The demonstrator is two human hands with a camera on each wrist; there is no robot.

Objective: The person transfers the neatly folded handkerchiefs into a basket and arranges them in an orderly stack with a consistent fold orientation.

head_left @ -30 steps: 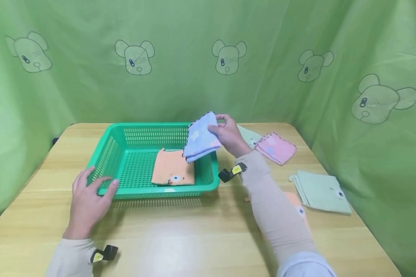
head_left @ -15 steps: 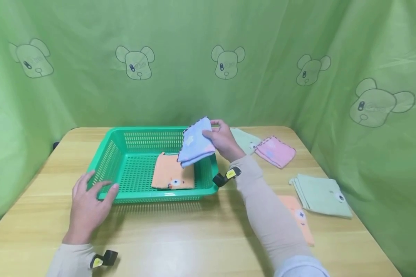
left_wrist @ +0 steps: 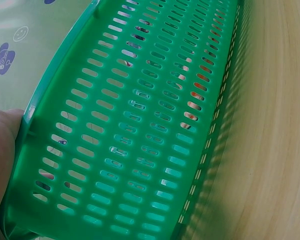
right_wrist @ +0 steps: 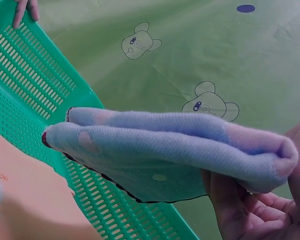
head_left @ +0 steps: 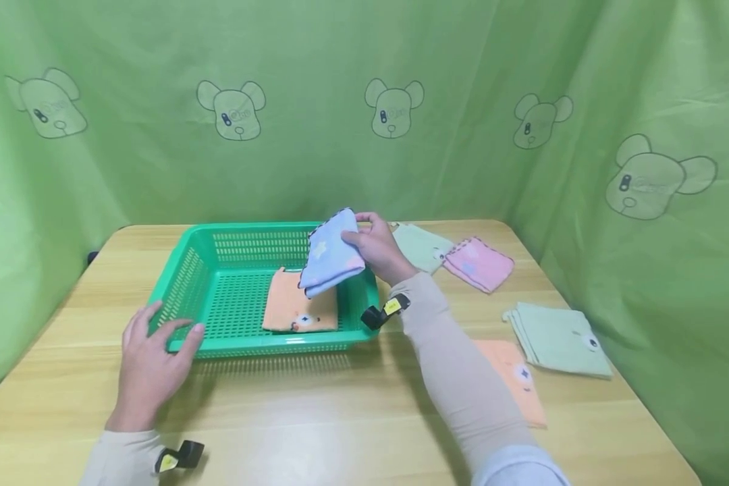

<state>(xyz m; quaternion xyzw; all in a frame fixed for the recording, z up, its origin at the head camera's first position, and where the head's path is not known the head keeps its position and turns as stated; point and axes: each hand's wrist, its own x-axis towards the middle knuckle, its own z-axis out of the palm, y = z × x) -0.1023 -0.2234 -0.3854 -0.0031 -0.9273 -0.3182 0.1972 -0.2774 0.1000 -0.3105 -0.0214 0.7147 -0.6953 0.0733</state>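
My right hand pinches a folded blue towel with a dark stitched edge and pale patches, held above the right part of a green plastic basket. The towel's folded layers show close up in the right wrist view. Under it, an orange folded towel with an embroidered face lies on the basket floor. My left hand rests at the basket's front left corner, thumb and fingers spread apart. In the left wrist view, part of that hand touches the basket rim.
To the right lie a pale green towel, a pink towel, another green towel and an orange towel partly under my right forearm. A green curtain with printed bear heads surrounds the wooden table.
My right hand has carried the blue towel a little left and lower over the basket. My left hand has stayed at the basket corner; the head view has shifted slightly.
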